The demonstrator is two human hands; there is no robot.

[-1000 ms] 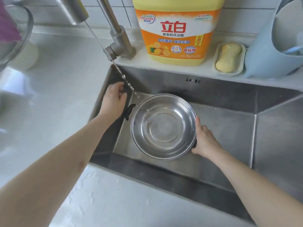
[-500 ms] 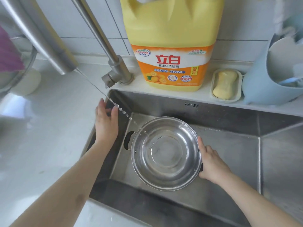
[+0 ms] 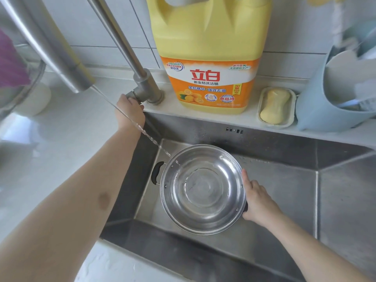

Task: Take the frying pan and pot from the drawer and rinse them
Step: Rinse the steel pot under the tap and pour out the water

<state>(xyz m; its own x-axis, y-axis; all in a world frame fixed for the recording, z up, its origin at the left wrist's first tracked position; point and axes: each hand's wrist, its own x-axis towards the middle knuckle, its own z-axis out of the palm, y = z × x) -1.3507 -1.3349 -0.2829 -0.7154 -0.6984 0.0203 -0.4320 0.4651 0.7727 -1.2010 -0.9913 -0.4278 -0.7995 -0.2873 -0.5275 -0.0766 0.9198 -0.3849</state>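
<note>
The pot (image 3: pixel 203 189) sits in the sink (image 3: pixel 284 192) under a thin water stream, gripped at its near handle by the right hand (image 3: pixel 257 201). Beyond, the left hand (image 3: pixel 130 110) curls around the faucet valve (image 3: pixel 135 95). Rinsing appears underway; next likely adjusting the flow.

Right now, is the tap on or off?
On. A thin stream of water runs from the faucet spout into the pot, while the left hand touches the valve.

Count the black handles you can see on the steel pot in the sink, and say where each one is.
2. One handle juts from the pot on its left side, untouched. The other is on the right, mostly hidden under the right hand gripping it.
</note>
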